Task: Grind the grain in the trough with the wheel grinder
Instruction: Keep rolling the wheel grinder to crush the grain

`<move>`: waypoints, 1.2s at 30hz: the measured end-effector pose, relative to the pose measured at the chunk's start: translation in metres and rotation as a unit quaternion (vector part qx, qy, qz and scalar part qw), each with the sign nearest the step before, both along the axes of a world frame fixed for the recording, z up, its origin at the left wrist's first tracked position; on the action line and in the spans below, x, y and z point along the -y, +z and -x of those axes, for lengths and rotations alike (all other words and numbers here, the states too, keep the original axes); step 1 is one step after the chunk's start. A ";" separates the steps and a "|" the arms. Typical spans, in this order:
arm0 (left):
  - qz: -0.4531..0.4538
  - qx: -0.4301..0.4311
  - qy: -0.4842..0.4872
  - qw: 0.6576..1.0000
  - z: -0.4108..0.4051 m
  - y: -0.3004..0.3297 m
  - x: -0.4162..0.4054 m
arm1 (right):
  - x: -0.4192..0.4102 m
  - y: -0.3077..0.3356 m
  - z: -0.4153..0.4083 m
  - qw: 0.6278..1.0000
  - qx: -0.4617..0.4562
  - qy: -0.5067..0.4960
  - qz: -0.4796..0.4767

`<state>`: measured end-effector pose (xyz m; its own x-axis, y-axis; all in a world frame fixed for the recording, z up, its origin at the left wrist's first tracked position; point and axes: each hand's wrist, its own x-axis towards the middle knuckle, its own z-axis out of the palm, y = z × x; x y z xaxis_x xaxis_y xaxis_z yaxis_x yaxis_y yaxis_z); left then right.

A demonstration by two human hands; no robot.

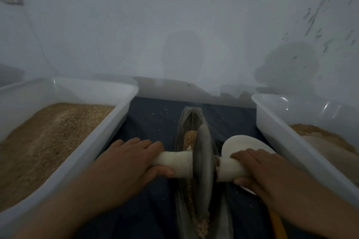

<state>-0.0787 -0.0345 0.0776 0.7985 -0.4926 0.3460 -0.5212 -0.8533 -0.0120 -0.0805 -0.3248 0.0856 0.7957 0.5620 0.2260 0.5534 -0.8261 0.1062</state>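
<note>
I am gripping the wheel (203, 163) handles, left hand (134, 161) and right hand (258, 169) fingers curled round them. Grain (189, 137) is lying in the trough (191, 114). Risk: uneven pressure tilting the wheel, spilling grain over the rim.

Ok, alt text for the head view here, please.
Both hands, left hand and right hand, grip the white handles of a wheel grinder standing in a narrow trough of grain. White plastic tubs sit either side: left tub, right tub.
</note>
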 end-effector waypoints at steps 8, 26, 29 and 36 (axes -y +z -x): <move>-0.031 0.078 0.150 0.985 -0.049 -0.011 0.021 | -0.013 -0.014 -0.059 0.994 0.082 -0.059 -0.035; 0.015 -0.007 0.020 1.000 -0.019 0.000 0.004 | -0.008 -0.016 -0.015 0.986 0.160 -0.014 -0.031; 0.014 0.090 0.082 0.992 -0.028 -0.010 0.016 | -0.012 -0.019 -0.034 0.982 0.172 -0.020 -0.078; -0.001 0.073 0.102 0.992 -0.033 -0.009 0.020 | -0.015 -0.023 -0.041 0.984 0.147 -0.039 -0.091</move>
<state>-0.0458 -0.0540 0.0684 0.8228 -0.3269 0.4649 -0.3301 -0.9408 -0.0772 -0.0393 -0.3099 0.0627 0.7199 0.4304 0.5445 0.4543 -0.8853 0.0992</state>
